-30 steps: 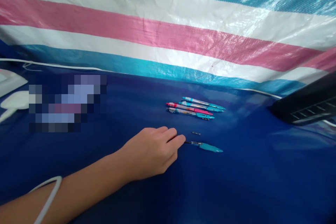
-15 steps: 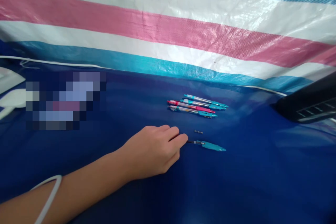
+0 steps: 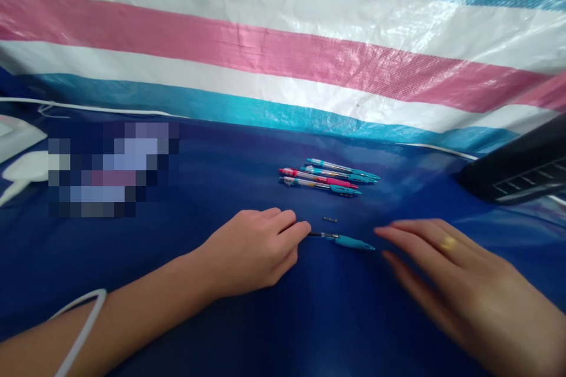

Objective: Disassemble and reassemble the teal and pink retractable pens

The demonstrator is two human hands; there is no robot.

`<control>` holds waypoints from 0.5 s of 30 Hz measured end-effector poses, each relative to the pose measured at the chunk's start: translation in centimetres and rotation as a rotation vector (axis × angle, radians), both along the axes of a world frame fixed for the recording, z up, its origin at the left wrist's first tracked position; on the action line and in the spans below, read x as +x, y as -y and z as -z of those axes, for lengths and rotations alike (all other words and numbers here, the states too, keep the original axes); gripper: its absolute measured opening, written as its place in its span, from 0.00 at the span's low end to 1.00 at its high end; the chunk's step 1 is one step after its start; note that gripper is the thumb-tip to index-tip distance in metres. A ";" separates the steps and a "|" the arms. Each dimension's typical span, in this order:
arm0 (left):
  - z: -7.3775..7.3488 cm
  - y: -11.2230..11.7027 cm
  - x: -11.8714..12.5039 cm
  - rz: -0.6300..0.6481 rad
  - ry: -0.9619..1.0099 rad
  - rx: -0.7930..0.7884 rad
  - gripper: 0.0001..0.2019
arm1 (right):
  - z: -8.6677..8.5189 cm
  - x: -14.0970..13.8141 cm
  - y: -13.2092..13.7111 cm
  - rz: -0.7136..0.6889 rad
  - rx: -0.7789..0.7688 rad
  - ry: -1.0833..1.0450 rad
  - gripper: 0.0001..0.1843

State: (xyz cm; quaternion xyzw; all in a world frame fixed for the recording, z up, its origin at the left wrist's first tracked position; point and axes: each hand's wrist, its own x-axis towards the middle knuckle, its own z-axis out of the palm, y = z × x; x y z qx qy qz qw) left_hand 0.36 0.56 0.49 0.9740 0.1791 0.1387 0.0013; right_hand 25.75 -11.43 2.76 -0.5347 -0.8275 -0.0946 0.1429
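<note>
My left hand (image 3: 263, 250) is closed round the rear end of a teal pen (image 3: 354, 242). The teal front part of the pen points right, and a thin dark stem runs from it to my fingertips; what lies inside the fingers is hidden. My right hand (image 3: 464, 283), wearing a ring and slightly blurred, is at the right with thumb and fingers apart. Its fingertips are just off the pen's teal tip and hold nothing. A small metallic piece (image 3: 329, 220), too small to name surely, lies just beyond the pen.
Several pens (image 3: 329, 177), teal and one pink, lie side by side farther back on the dark blue surface (image 3: 221, 177). A black object (image 3: 513, 171) stands at right. White items (image 3: 26, 166) and a pixelated patch are at left. A striped sheet (image 3: 283, 47) hangs behind.
My right hand has come into view from the right, reaching close to the pen's tip. My left hand keeps its grip; the view has shifted slightly.
</note>
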 end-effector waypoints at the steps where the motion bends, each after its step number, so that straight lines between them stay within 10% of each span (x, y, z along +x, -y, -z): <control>1: 0.0 0.0 0.0 -0.002 0.007 -0.001 0.11 | -0.2 -0.5 -1.3 -0.044 -0.049 0.014 0.17; 15: 0.3 0.0 -0.4 0.015 0.070 -0.044 0.13 | 2.5 -1.5 -4.2 -0.119 -0.241 -0.191 0.12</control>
